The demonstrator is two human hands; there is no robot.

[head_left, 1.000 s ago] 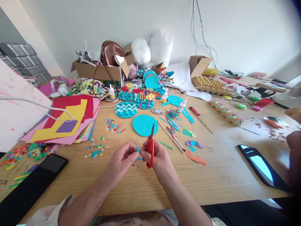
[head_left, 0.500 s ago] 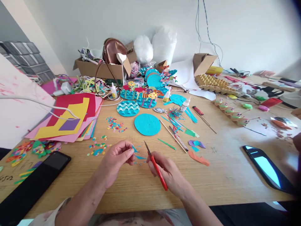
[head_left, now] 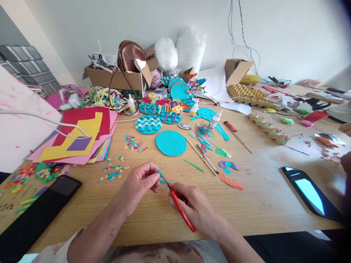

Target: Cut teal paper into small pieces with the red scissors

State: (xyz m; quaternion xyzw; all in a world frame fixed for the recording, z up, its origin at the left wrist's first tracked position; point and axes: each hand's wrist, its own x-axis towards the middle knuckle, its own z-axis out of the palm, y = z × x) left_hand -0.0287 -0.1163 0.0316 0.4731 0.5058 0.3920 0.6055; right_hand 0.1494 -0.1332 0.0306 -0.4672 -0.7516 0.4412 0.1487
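Blue paper point(head_left: 160, 175) is pinched by fingers of the left hand point(head_left: 143, 179), presumably for steadiness; red-handled scissors point(head_left: 181, 210) (blades toward it) are gripped by the right hand point(head_left: 193, 202).

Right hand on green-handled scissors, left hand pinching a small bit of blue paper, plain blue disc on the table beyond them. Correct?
One error: the scissors have red handles, not green, as the head view shows. The rest holds: they're in the right hand, the left hand pinches a small bit of blue paper, and the plain blue disc lies beyond.
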